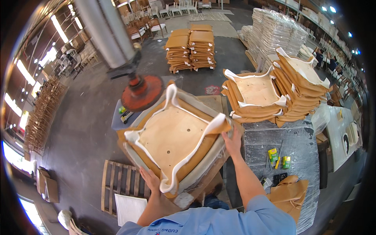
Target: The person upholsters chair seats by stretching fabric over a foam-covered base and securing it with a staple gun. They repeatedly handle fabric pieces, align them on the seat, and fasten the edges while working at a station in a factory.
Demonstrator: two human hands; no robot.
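An upturned chair seat [170,137] lies in front of me, its bare plywood underside facing up. Tan leather-like cover and white lining stand up around the wood, peaked at the corners. Under and around it runs a grey padded rim [201,164]. My right hand [234,141] grips the seat's right corner, its fingertips partly hidden. At the near left side my left hand [150,181] holds the edge, fingers lying along it. Just beyond the seat's far left side hangs a round red press plate [142,93] under a thick grey cylinder [107,31].
Stacked tan seats [256,92] stand on a plastic-wrapped table [297,145] at right, with small green-yellow boxes [273,154] and a tan cover piece [288,196]. More seat stacks [190,49] stand ahead. A wooden pallet [119,184] lies at left. A blue bin [119,119] sits beside the press.
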